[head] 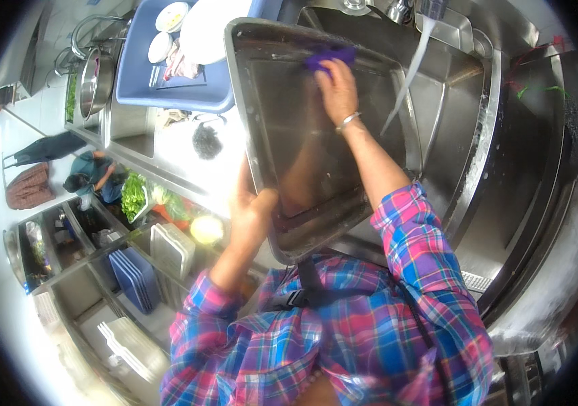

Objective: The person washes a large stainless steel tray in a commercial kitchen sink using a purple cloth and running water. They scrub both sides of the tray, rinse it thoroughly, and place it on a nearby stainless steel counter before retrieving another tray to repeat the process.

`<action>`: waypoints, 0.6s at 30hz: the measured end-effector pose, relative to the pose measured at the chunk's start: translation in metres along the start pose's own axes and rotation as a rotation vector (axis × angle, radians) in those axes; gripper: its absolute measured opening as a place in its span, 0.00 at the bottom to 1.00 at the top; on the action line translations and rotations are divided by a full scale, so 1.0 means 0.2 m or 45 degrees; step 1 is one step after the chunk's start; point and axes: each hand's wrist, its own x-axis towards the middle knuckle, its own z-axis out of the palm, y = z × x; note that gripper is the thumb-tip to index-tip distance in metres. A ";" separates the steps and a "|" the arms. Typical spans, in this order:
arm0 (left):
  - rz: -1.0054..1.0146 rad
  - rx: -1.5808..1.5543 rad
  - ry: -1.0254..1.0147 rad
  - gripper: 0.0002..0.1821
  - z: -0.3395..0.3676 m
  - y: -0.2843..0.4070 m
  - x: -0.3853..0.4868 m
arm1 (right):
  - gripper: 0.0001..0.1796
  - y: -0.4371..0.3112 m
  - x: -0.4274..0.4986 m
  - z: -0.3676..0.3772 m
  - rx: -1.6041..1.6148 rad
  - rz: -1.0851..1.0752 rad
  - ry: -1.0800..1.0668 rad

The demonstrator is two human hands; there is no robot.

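A large rectangular metal tray (289, 127) with a raised rim is tilted over the edge of a stainless steel sink (451, 106). My left hand (252, 208) grips its left rim, thumb on the near side, the other fingers partly hidden. With a bracelet on the wrist, my right hand (338, 91) presses a purple cloth (342, 55) against the tray's inner face near the far side. The tray's surface looks wet and reflects my arm. Water (413, 68) runs from a faucet (433, 7) into the sink, to the right of my right hand.
A blue plastic tub (174, 101) with white bowls and a plate stands at the upper left. Near it, a dark scouring pad (207, 141) lies on the counter. A steel bowl (97, 83) is farther left. Leafy vegetables (134, 195) and a crouching person (88, 175) are beyond the shelves.
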 end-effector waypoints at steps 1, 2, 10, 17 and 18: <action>0.016 0.000 0.005 0.41 0.00 0.00 0.00 | 0.14 0.14 -0.03 -0.03 -0.176 0.074 0.033; 0.052 0.000 0.008 0.41 0.00 0.00 0.00 | 0.14 0.25 -0.07 -0.09 -0.215 0.208 0.010; 0.020 0.060 -0.031 0.42 -0.02 0.00 -0.01 | 0.17 -0.36 0.10 0.11 -0.097 0.124 0.022; -0.032 0.062 -0.048 0.43 -0.02 0.01 0.02 | 0.17 -0.70 -0.02 0.02 0.126 -0.125 -0.371; -0.028 0.076 -0.036 0.43 -0.02 0.02 0.03 | 0.16 -0.71 -0.09 -0.06 0.159 -0.124 -0.453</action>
